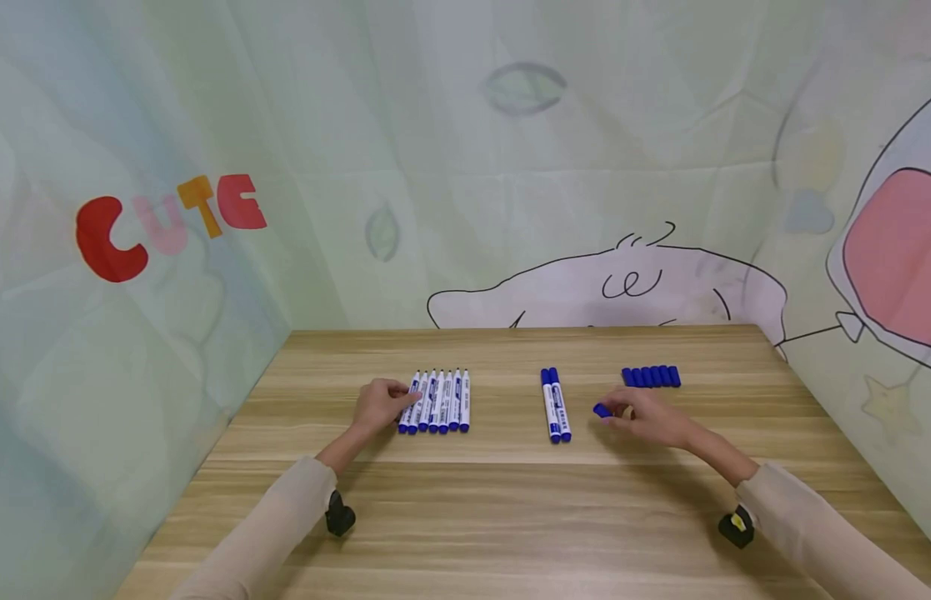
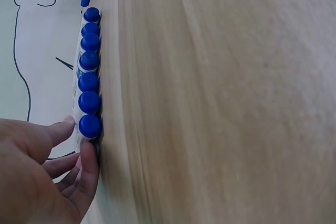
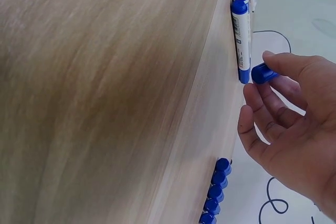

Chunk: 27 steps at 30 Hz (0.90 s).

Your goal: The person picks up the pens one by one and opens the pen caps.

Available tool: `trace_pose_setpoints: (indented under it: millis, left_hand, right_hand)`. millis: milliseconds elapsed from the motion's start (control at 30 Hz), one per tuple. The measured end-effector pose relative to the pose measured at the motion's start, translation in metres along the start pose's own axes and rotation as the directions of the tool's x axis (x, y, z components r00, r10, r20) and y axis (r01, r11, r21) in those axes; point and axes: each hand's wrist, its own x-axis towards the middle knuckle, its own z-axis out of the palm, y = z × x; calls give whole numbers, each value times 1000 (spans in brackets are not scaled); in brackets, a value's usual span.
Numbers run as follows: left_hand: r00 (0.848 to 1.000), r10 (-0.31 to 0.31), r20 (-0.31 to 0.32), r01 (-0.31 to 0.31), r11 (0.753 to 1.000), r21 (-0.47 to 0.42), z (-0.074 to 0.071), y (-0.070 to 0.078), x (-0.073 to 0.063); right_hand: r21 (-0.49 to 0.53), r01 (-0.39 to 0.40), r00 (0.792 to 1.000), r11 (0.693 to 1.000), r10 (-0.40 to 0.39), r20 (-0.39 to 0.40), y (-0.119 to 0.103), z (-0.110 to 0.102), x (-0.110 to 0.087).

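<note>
Side by side at the left of the wooden table lies a row of several uncapped white markers (image 1: pixel 443 404), blue ends toward me. At the row's left end my left hand (image 1: pixel 378 406) grips the outermost marker (image 2: pixel 90 126) between thumb and fingers. My right hand (image 1: pixel 651 415) pinches a loose blue marker cap (image 3: pixel 262 73) between thumb and forefinger, just above the table. Two capped markers (image 1: pixel 555 405) lie together to the left of that hand. Behind it, a row of several blue caps (image 1: pixel 651 377) lies on the table.
The wooden table (image 1: pixel 465 517) stretches from the hands toward me. A pale printed curtain (image 1: pixel 330 167) hangs behind its far edge and along the sides. A small black device (image 1: pixel 339 513) sits at the left wrist, and another (image 1: pixel 736 527) at the right wrist.
</note>
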Motion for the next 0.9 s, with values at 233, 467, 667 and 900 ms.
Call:
trace_pose_setpoints:
  millis: [233, 467, 667, 900]
  left_hand:
    - [1000, -4, -2, 4, 1000, 26, -1, -1, 1]
    - [999, 2, -34, -1, 999, 33, -5, 5, 1]
    - [999, 27, -38, -30, 997, -65, -2, 22, -5]
    - [996, 86, 22, -80, 977, -199, 10, 47, -13]
  right_hand:
    - [9, -6, 1000, 1000, 6, 6, 0, 0, -1]
    - [17, 17, 1000, 1000, -17, -9, -2, 0, -2]
    - [26, 9, 1000, 1000, -9, -12, 0, -1, -3]
    - [31, -11, 1000, 999, 11, -9, 3, -2, -2]
